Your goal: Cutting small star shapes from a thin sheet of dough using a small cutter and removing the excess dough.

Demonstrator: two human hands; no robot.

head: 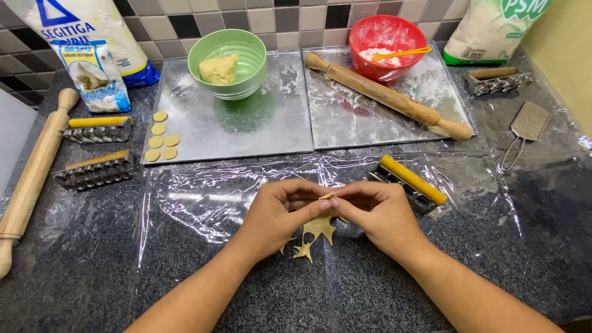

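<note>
I have my left hand (280, 209) and right hand (376, 209) drawn together, thumbs and fingertips (327, 202) pinched on a scrap of dough (317, 231) that hangs down from them in ragged points, its lower tips just touching the plastic sheet (203, 203) spread over the counter, which keeps the dough off the stone. Both sets of fingers are clenched on the scrap's upper edge, none lying loose. Just beyond my right knuckles lies a cutter with a yellow handle (408, 180), within easy reach. Farther off, beyond my left fingers, a metal tray (246, 132) carries small round dough discs (160, 135) ranged along its left edge and a green bowl (227, 61) holding a lump of dough; beyond my right fingers a second tray (364, 126) bears a rolling pin (388, 95) and a red bowl (387, 37) of flour.
</note>
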